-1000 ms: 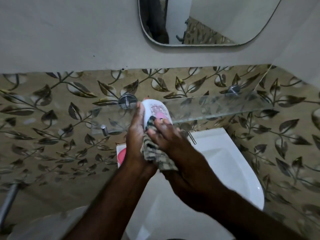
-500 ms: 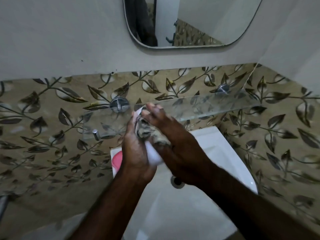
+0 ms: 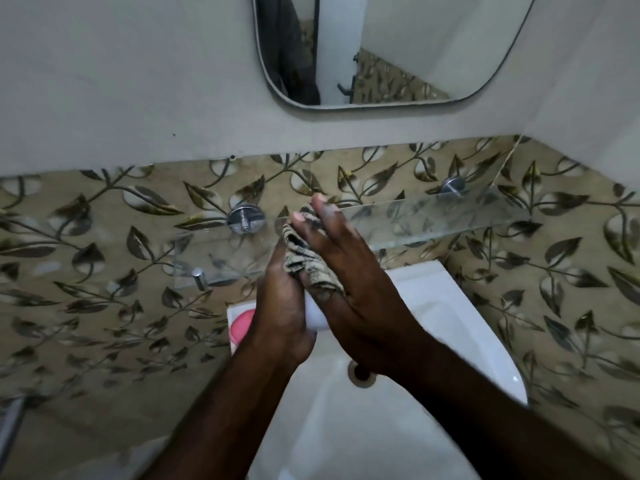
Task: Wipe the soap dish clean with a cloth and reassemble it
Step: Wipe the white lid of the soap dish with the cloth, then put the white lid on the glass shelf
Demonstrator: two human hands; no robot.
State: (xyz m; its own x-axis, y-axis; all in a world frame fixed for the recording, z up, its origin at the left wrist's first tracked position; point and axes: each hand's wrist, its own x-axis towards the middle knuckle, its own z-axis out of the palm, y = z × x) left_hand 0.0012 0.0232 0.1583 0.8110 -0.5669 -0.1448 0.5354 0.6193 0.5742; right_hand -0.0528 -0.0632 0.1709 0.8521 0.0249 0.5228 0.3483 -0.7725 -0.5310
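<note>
Dish (image 3: pixel 317 315) at frame centre, gripped in curled left hand (image 3: pixel 280 317), striped cloth (image 3: pixel 303 259) pressed onto it by right hand (image 3: pixel 349 282), fingers straight, sink (image 3: pixel 440 327) below, pink soap (image 3: pixel 242 323) left of centre.

A: How many hands are there?
B: Two, a left hand (image 3: pixel 280 317) and a right hand (image 3: pixel 349 282).
A: And cloths?
B: One striped cloth (image 3: pixel 304 261). There's also one white soap dish (image 3: pixel 317 315), only partly showing.
A: Anything pink?
B: One pink thing (image 3: pixel 242 325); I can't tell what it is.
A: Fixtures?
B: One sink (image 3: pixel 450 341) with one drain (image 3: pixel 362 374), one glass shelf (image 3: pixel 433 220) and one mirror (image 3: pixel 398 46).
A: Metal fittings on the shelf?
B: Two round mounts, a left mount (image 3: pixel 245 218) and a right mount (image 3: pixel 452 186), plus one small peg (image 3: pixel 199 277).
</note>
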